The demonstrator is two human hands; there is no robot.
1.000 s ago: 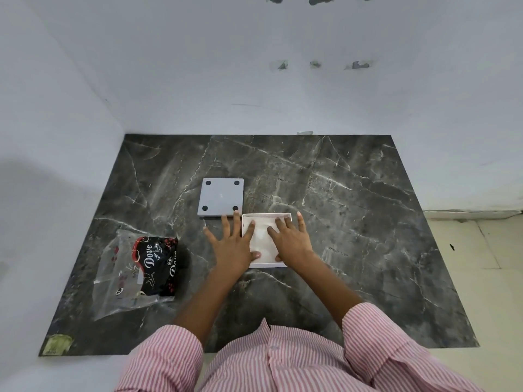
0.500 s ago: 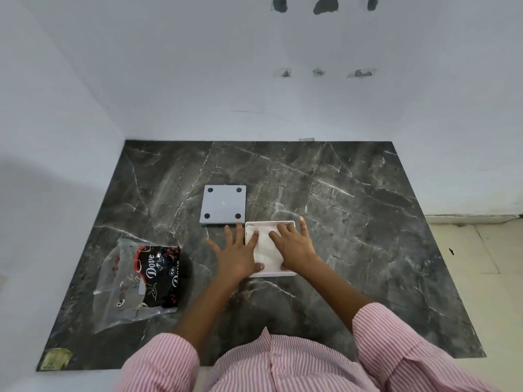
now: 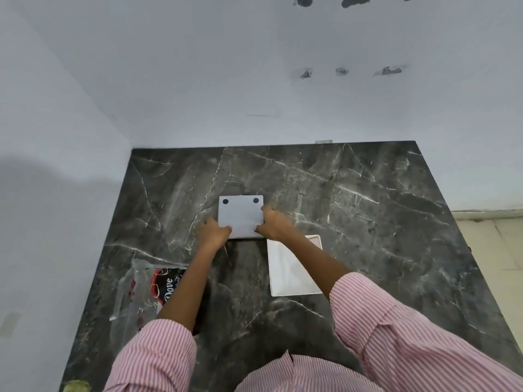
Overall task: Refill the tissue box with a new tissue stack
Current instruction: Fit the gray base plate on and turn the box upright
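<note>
A grey square lid (image 3: 240, 215) with black dots at its far corners sits on the dark marble slab (image 3: 368, 210). My left hand (image 3: 213, 232) grips its near left corner and my right hand (image 3: 273, 224) grips its near right edge. The lid's near edge looks slightly raised, with a shadow under it. To the right lies the open white tissue box (image 3: 291, 274), white tissue visible inside, partly covered by my right forearm. A clear plastic wrapper with black "Dove" printing (image 3: 147, 290) lies at the left, partly hidden by my left arm.
White walls close off the slab at the back and left. The slab's right edge borders a cream tiled floor (image 3: 492, 244). A small yellowish scrap (image 3: 75, 386) lies at the slab's near left corner.
Both hands left the white box and moved forward-left to take hold of the grey lid. The view shifted, so the box now lies to the right of my hands.
</note>
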